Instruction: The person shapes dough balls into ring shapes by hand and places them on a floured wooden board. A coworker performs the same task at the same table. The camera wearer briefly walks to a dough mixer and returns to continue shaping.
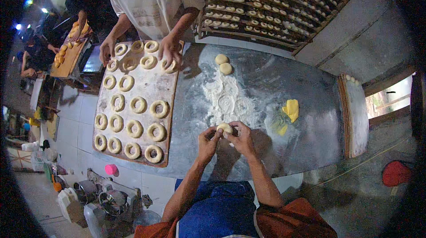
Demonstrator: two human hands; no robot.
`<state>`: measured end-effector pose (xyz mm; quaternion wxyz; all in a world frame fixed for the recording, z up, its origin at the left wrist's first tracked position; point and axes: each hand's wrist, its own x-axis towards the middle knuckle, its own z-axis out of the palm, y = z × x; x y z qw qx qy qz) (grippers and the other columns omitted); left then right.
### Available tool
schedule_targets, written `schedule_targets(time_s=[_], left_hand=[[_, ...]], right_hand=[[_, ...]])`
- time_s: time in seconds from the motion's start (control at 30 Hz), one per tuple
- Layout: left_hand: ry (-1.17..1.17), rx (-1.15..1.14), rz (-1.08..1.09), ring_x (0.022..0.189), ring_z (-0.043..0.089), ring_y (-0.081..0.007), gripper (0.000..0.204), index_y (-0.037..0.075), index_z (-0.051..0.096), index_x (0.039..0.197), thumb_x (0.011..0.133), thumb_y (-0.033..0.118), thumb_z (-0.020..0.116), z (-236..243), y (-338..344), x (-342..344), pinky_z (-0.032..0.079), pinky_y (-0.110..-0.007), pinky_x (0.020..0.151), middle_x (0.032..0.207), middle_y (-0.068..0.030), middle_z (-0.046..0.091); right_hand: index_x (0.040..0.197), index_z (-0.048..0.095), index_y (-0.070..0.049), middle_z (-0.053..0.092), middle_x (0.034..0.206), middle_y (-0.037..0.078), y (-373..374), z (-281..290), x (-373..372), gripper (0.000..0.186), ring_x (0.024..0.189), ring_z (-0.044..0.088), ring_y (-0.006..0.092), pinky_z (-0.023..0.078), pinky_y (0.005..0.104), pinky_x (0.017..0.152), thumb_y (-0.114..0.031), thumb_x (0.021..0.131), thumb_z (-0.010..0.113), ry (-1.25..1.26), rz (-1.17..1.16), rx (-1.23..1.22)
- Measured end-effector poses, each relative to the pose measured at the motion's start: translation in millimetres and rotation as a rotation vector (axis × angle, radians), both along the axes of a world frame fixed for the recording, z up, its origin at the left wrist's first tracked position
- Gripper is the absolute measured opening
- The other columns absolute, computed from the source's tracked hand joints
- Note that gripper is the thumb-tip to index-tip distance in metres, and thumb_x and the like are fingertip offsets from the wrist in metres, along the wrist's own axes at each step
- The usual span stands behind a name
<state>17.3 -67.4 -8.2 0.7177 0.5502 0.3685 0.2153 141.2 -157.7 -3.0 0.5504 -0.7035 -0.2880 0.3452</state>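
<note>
Between my two hands, just above the near part of the floured table, is a small pale piece of dough (pixel 225 128). My left hand (pixel 208 141) grips its left side with thumb and fingers, and my right hand (pixel 242 138) pinches its right side. Directly beyond lies a patch of white flour (pixel 226 100) with round marks pressed in it. Two round dough balls (pixel 223 64) rest touching each other at the flour's far end. To the right of my hands sits a lump of yellow fat (pixel 290 110), with a smear beside it.
At left, a wooden board (pixel 146 87) holds several dough rings; a co-worker's hands (pixel 170 53) touch rings at its far edge. A rack (pixel 266 7) of ring-filled trays stands behind the table (pixel 310 87). Boards (pixel 353 118) lean at the right end. Another person handles bread at far left.
</note>
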Motion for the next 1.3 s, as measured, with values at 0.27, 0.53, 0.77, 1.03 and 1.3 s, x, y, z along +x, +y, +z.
schedule_targets(time_s=[0.27, 0.53, 0.77, 1.03, 1.3], left_hand=[[-0.109, -0.009, 0.019, 0.081, 0.062, -0.0141, 0.028, -0.005, 0.062, 0.104, 0.091, 0.02, 0.062, -6, -48, 21, 0.05, -0.029, 0.074, 0.091, -0.0082, 0.067], [-0.47, -0.426, -0.009, 0.079, 0.057, -0.0134, 0.038, 0.009, 0.042, 0.124, 0.09, 0.013, 0.06, -5, -78, 25, 0.049, -0.028, 0.065, 0.092, -0.0049, 0.059], [-0.345, -0.032, 0.194, 0.073, 0.058, -0.0191, 0.029, 0.008, 0.041, 0.107, 0.09, 0.029, 0.053, -14, -68, 21, 0.049, -0.033, 0.061, 0.083, -0.007, 0.055], [-0.07, 0.36, 0.369, 0.063, 0.051, -0.0195, 0.032, 0.0, 0.046, 0.082, 0.094, 0.03, 0.043, -32, -46, 10, 0.041, -0.038, 0.055, 0.069, -0.0099, 0.048], [-0.049, 0.103, 0.486, 0.063, 0.044, -0.011, 0.04, 0.009, 0.044, 0.066, 0.095, 0.037, 0.039, -32, 1, -25, 0.036, -0.033, 0.057, 0.064, 0.0, 0.047]], right_hand=[[0.123, 0.045, -0.006, 0.064, 0.097, 0.015, -39, 14, 10, 0.058, 0.087, 0.064, 0.0222, 0.051, 0.034, 0.076, 0.0, 0.071, 0.068, -0.104, -0.032, 0.005], [0.128, 0.04, -0.003, 0.056, 0.111, 0.012, -62, 35, 37, 0.058, 0.096, 0.059, 0.0198, 0.05, 0.0301, 0.078, -0.003, 0.075, 0.063, 0.529, 0.321, 0.198], [0.082, 0.059, -0.006, 0.057, 0.072, 0.005, -39, -14, 22, 0.045, 0.064, 0.053, 0.0162, 0.044, 0.0299, 0.06, -0.044, 0.094, 0.039, 0.439, 0.003, 0.062], [0.065, 0.053, 0.002, 0.045, 0.056, 0.0, 2, -17, -29, 0.054, 0.059, 0.045, 0.0148, 0.038, 0.0343, 0.057, -0.042, 0.096, 0.042, -0.38, 0.081, 0.161], [0.064, 0.057, 0.007, 0.047, 0.048, 0.013, 47, -15, -63, 0.053, 0.048, 0.05, 0.0264, 0.038, 0.0415, 0.052, -0.038, 0.092, 0.051, -0.219, 0.185, 0.056]])
